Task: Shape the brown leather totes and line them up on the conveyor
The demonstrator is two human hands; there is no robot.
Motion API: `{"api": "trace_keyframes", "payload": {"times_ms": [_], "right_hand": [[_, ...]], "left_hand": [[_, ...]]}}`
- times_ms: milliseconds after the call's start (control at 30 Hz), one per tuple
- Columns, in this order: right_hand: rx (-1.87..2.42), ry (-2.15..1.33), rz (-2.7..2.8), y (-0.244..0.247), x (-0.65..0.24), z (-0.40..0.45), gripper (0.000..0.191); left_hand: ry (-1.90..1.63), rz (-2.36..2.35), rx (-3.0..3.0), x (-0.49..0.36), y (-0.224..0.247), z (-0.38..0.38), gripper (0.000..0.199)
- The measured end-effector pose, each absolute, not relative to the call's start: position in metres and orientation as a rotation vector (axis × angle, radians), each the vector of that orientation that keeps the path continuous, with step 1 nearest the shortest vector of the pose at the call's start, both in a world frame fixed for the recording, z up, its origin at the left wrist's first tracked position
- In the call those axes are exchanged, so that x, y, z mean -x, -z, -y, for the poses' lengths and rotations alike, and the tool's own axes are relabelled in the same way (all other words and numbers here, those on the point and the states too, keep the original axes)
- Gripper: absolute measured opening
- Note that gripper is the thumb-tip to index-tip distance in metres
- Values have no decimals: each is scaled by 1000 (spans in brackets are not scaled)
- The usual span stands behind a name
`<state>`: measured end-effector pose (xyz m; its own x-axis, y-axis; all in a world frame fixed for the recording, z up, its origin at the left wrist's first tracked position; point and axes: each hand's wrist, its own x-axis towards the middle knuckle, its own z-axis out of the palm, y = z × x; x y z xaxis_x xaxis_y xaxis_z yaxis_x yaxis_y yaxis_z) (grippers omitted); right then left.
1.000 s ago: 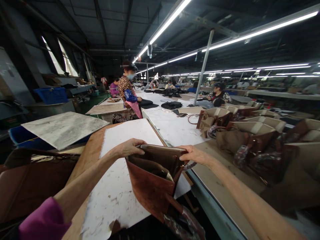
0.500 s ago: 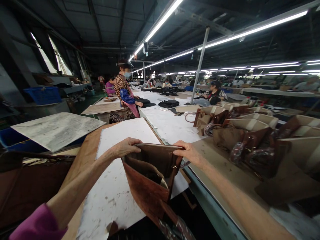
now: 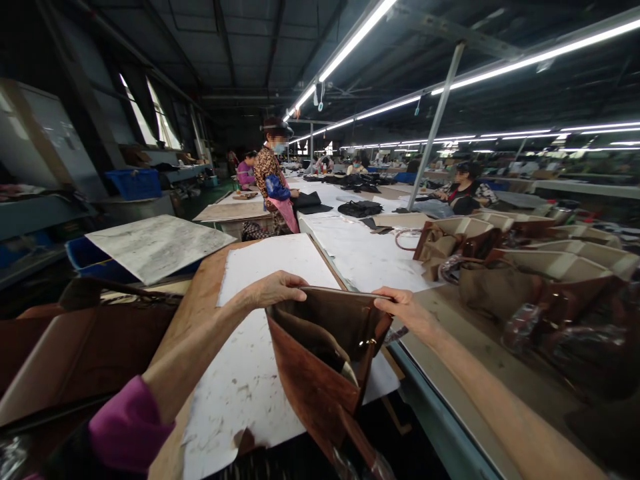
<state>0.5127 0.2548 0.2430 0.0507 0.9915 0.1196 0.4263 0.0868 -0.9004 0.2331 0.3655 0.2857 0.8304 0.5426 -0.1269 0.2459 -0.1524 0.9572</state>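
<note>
A brown leather handbag (image 3: 310, 367) is held upright in front of me with its mouth spread. My left hand (image 3: 277, 290) pinches the left end of its far top rim, thumb on the inner side. At the right end of the same rim, my right hand (image 3: 400, 305) grips the edge between thumb and fingers. Inside the bag a brown lining (image 3: 313, 333) and a gold-coloured clasp part show. The strap hangs down at the near side, partly wrapped in clear plastic. Under the bag lies white paper (image 3: 240, 387) with dark smudges.
Several brown bags (image 3: 545, 280) with pale lining stand on the right table. More brown bags (image 3: 100, 347) lie at my left. A marbled board (image 3: 160, 247) rests over a blue bin (image 3: 83, 260). Co-workers (image 3: 275, 177) are at tables ahead; black pieces (image 3: 360, 208) lie there.
My view has turned left, so the surroundings appear shifted to the right. Both hands keep their hold on the bag's rim, and the bag looks much the same.
</note>
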Motion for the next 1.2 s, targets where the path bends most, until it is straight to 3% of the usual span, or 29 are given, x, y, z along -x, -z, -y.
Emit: {"api": "trace_keyframes", "payload": {"times_ms": [300,633,1000,1200], "right_hand": [[1452,-822,1523,-242,-512,-254,29],[1502,-489,1686,-249,-503,-246,25],[1809,312,2057,-270,-487,-243,22],[1765,661,2131,-263,-472,-255,20]], "left_hand": [[-474,-695,-1901,-238,-277,-366,28],[-543,-766,-2127,-243,-279,-364,21],[-538,-840,-2235,-244,-273,-371,23],[-564,-868,-2251,-244,-273,-370,24]]}}
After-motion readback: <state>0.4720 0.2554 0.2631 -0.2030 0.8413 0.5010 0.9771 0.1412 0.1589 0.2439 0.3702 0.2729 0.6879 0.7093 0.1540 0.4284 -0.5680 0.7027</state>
